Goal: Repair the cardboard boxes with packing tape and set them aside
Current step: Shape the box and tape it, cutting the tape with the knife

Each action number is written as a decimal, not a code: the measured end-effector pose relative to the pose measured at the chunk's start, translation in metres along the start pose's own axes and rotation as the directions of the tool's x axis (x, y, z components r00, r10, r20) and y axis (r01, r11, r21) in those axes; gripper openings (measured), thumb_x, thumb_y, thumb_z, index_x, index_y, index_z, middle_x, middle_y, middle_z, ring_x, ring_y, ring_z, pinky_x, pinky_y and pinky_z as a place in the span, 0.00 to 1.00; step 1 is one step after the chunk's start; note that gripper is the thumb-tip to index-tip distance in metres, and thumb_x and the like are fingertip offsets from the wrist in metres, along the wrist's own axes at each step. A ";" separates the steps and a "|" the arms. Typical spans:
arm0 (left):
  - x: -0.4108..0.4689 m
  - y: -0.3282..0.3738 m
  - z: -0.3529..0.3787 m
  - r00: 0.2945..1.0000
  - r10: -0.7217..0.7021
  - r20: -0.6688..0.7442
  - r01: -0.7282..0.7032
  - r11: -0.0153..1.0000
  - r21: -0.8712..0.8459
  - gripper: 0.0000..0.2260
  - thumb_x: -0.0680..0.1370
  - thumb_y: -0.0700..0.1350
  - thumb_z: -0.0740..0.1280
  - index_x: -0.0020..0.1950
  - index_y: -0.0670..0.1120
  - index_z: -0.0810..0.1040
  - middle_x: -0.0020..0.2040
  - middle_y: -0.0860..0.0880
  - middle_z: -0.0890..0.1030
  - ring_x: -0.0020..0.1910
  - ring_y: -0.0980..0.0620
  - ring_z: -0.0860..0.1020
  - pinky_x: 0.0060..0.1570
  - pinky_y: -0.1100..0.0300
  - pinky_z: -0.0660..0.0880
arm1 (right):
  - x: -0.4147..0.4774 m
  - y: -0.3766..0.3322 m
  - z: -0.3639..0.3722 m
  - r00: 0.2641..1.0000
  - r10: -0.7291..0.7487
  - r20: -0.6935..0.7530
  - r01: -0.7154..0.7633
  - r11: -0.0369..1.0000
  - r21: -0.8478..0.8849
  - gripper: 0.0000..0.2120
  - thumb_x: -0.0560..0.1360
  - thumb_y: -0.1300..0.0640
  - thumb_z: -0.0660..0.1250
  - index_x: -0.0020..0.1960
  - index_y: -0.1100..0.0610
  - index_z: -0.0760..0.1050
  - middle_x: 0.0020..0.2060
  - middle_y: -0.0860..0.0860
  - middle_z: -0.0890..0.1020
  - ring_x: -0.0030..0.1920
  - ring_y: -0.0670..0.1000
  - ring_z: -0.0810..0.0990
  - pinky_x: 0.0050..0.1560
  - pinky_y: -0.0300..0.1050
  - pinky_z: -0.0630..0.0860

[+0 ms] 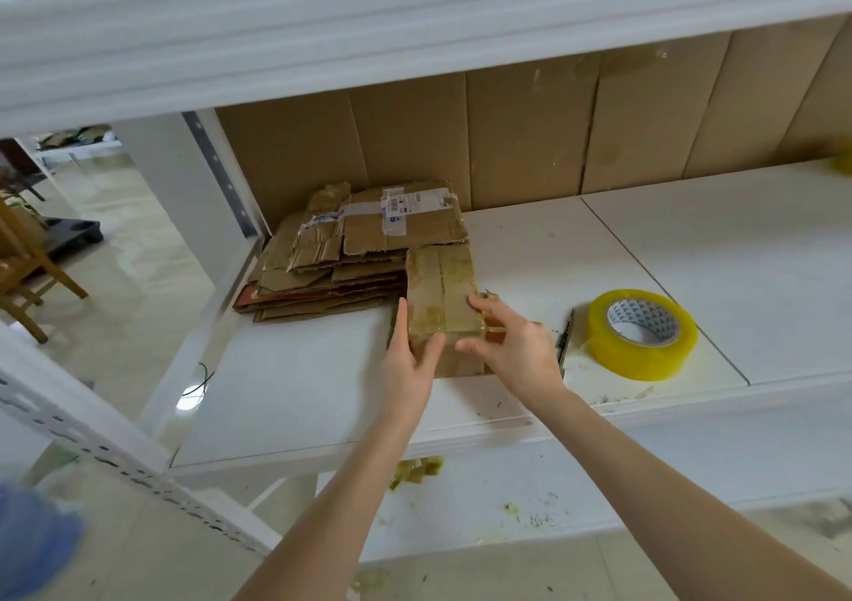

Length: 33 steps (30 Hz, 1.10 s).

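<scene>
A small taped cardboard box is grasped at its near end by the left hand and right hand. Its near face is hidden by both. The tape roll lies apart on the shelf.

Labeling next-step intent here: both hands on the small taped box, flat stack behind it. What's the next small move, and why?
Probably lift the small taped box and slide it back-left onto the stack of flattened boxes. Both the left hand and right hand grip its near end, glossy tape already covers its top, and the tape roll sits untouched to the right, so taping looks finished.
</scene>
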<state>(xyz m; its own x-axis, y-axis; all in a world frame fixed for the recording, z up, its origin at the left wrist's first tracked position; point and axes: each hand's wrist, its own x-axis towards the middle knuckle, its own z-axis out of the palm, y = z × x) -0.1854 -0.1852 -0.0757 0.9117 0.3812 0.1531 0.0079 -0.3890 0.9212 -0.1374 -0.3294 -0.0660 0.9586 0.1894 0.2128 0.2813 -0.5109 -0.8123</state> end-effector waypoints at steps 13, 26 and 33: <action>0.019 0.014 -0.029 0.999 -0.006 0.049 -0.002 0.987 0.163 0.27 0.80 0.57 0.57 0.77 0.49 0.59 0.74 0.50 0.65 0.70 0.52 0.66 0.66 0.60 0.62 | -0.009 -0.004 0.002 0.970 -0.244 -0.010 0.244 0.969 -0.050 0.19 0.79 0.57 0.65 0.69 0.51 0.72 0.30 0.45 0.80 0.26 0.41 0.72 0.35 0.33 0.69; 0.037 0.049 -0.075 0.856 -0.242 0.457 -0.241 0.595 0.767 0.48 0.68 0.57 0.72 0.79 0.54 0.45 0.77 0.53 0.54 0.73 0.49 0.57 0.70 0.50 0.63 | 0.045 -0.030 -0.016 0.991 0.081 0.111 -0.087 0.995 0.053 0.29 0.79 0.43 0.60 0.77 0.51 0.59 0.72 0.52 0.68 0.70 0.53 0.68 0.68 0.54 0.69; 0.021 0.029 -0.088 0.963 0.255 0.089 -0.223 0.566 0.794 0.23 0.76 0.41 0.67 0.69 0.60 0.70 0.67 0.50 0.69 0.56 0.53 0.74 0.47 0.63 0.75 | 0.032 -0.027 -0.014 0.960 0.104 0.260 -0.148 0.977 0.156 0.24 0.74 0.45 0.70 0.68 0.50 0.73 0.61 0.49 0.78 0.57 0.49 0.77 0.61 0.46 0.75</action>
<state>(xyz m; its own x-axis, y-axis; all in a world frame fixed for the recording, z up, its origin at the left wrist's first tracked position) -0.2028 -0.1146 -0.0139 0.9164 0.1931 0.3505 0.1268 -0.9709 0.2034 -0.1136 -0.3210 -0.0292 0.9376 0.3470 -0.0214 0.1260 -0.3966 -0.9093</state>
